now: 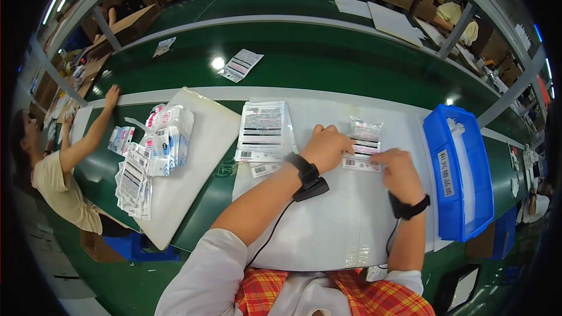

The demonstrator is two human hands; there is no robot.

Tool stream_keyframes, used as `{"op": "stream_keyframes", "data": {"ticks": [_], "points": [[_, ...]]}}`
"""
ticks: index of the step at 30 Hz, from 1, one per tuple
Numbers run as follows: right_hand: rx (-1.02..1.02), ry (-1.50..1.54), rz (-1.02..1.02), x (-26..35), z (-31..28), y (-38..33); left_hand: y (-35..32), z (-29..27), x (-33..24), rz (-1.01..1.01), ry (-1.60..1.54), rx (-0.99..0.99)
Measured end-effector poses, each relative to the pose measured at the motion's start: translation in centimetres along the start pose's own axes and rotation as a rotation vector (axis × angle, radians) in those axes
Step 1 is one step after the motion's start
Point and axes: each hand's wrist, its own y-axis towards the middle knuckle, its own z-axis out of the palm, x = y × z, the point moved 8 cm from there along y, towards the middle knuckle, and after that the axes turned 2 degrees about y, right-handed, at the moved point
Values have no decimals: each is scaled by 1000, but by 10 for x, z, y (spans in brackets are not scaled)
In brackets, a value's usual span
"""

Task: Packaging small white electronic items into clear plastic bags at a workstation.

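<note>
A small clear packet with a white barcode label [363, 147] lies on the white work mat [339, 222] in front of me. My left hand [326, 147] presses on its left edge, fingers bent over it. My right hand [397, 167] pinches its right edge. Both wrists wear black bands with cables. Just left of my left hand sits a stack of flat labelled packets [264, 131], and a loose barcode sticker [266, 169] lies below the stack.
A blue plastic bin [459, 169] stands at my right. On the left, a second white mat [193, 169] holds several packets [149, 158]. A co-worker's arm [88, 134] reaches over it. A green conveyor [316, 64] carries loose packets [240, 65] beyond.
</note>
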Motion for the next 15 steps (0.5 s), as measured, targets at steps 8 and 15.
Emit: {"op": "stream_keyframes", "data": {"ticks": [8, 15], "points": [[-139, 24, 39, 27, 30, 15, 13, 12, -9, 77, -85, -54], [-113, 32, 56, 30, 30, 12, 14, 12, -6, 44, -120, 10]]}}
